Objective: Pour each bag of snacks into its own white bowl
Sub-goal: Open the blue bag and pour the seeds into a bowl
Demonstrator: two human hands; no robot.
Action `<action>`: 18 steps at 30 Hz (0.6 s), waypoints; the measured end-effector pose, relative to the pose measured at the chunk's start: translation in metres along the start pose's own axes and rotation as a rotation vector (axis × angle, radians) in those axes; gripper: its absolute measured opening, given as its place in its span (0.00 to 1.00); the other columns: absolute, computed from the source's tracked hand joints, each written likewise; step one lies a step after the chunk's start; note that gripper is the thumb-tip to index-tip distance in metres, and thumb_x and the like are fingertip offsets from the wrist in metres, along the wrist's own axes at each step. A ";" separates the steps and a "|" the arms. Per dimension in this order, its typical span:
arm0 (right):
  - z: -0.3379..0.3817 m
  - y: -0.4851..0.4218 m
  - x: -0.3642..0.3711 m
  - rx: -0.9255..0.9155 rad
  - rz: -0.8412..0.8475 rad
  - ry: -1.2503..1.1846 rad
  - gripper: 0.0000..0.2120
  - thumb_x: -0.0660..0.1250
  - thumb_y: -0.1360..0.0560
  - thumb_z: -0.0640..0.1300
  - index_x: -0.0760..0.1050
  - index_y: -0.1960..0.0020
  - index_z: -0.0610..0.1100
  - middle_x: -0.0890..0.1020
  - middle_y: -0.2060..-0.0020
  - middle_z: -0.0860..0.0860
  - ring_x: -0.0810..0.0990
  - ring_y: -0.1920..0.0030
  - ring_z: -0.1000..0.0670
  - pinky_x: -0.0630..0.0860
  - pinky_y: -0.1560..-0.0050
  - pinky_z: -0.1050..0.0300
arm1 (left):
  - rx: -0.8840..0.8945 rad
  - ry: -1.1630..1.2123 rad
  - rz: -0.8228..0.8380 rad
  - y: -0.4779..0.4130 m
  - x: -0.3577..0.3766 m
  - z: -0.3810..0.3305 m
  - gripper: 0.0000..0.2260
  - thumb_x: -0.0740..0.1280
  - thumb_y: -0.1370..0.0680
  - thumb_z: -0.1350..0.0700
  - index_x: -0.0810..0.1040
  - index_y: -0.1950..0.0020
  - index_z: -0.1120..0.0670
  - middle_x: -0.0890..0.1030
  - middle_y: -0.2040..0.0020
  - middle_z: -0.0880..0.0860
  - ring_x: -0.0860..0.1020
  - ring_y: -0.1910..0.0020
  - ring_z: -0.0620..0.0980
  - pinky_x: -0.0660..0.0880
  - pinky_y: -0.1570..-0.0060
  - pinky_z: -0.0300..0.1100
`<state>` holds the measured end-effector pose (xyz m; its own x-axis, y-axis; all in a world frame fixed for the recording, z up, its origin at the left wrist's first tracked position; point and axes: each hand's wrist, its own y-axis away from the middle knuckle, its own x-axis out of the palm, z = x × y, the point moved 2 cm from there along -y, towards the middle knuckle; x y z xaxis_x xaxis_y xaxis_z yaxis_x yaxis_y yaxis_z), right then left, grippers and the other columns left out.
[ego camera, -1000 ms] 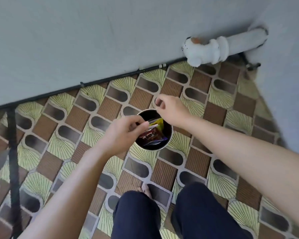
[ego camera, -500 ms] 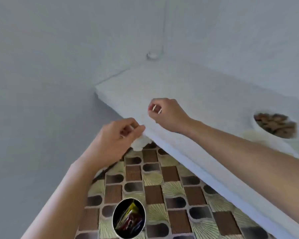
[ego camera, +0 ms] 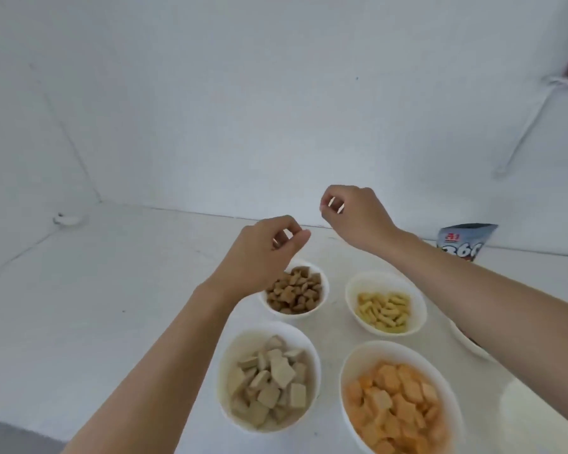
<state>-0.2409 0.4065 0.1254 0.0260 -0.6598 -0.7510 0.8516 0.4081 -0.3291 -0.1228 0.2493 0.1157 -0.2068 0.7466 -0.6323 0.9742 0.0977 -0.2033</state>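
Several white bowls stand on the white table (ego camera: 112,290). One bowl (ego camera: 322,283) holds brown pieces, another (ego camera: 354,290) yellow sticks, a nearer bowl (ego camera: 230,355) grey-beige squares, and one at the front (ego camera: 351,362) orange squares. A grey snack bag (ego camera: 464,240) stands upright at the back right, partly behind my right forearm. My left hand (ego camera: 263,253) hovers above the brown-piece bowl, fingers curled with nothing in them. My right hand (ego camera: 351,217) is raised farther back, also curled shut and empty.
Two more white bowls show partly at the right: one (ego camera: 469,344) under my right forearm and one (ego camera: 532,407) at the frame's edge. White walls close the table at the back and left. A small white fitting (ego camera: 64,219) sits in the far left corner.
My view has swung up from a dark bin of empty wrappers on the tiled floor to the table of bowls. Both hands have lifted with it and stayed curled.
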 end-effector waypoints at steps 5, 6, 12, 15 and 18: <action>-0.124 -0.006 -0.058 0.103 -0.097 0.229 0.06 0.62 0.21 0.45 0.78 0.54 0.48 0.80 0.65 0.55 0.77 0.61 0.49 0.77 0.55 0.49 | 0.086 0.009 0.149 -0.097 0.113 -0.042 0.10 0.65 0.18 0.43 0.78 0.53 0.47 0.82 0.59 0.50 0.79 0.62 0.49 0.78 0.56 0.46; -0.147 -0.004 -0.068 0.123 -0.111 0.285 0.07 0.62 0.21 0.46 0.78 0.53 0.48 0.80 0.63 0.55 0.77 0.58 0.49 0.76 0.52 0.48 | 0.108 0.007 0.172 -0.112 0.136 -0.049 0.09 0.65 0.19 0.43 0.77 0.53 0.46 0.82 0.59 0.49 0.78 0.62 0.48 0.78 0.55 0.46; -0.248 0.008 -0.110 0.262 -0.151 0.384 0.07 0.62 0.19 0.47 0.78 0.49 0.48 0.79 0.52 0.51 0.73 0.45 0.47 0.69 0.45 0.46 | 0.195 -0.063 0.244 -0.169 0.244 -0.076 0.14 0.64 0.18 0.43 0.72 0.36 0.47 0.76 0.44 0.52 0.76 0.47 0.50 0.77 0.44 0.49; -0.277 0.009 -0.119 0.289 -0.117 0.396 0.09 0.61 0.19 0.48 0.77 0.43 0.48 0.79 0.44 0.51 0.72 0.38 0.47 0.68 0.41 0.45 | 0.198 -0.105 0.261 -0.186 0.278 -0.083 0.16 0.64 0.18 0.44 0.70 0.32 0.48 0.75 0.39 0.53 0.75 0.40 0.55 0.76 0.42 0.53; -0.295 0.007 -0.117 0.303 -0.069 0.401 0.11 0.59 0.17 0.50 0.76 0.41 0.48 0.79 0.45 0.50 0.72 0.38 0.46 0.68 0.42 0.45 | 0.205 -0.171 0.266 -0.199 0.302 -0.085 0.16 0.63 0.18 0.46 0.71 0.32 0.50 0.76 0.38 0.54 0.75 0.40 0.57 0.76 0.43 0.57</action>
<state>-0.3923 0.6726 0.0418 -0.1883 -0.3604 -0.9136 0.9595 0.1310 -0.2494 -0.3719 0.5110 0.0291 0.0218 0.6057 -0.7954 0.9611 -0.2317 -0.1501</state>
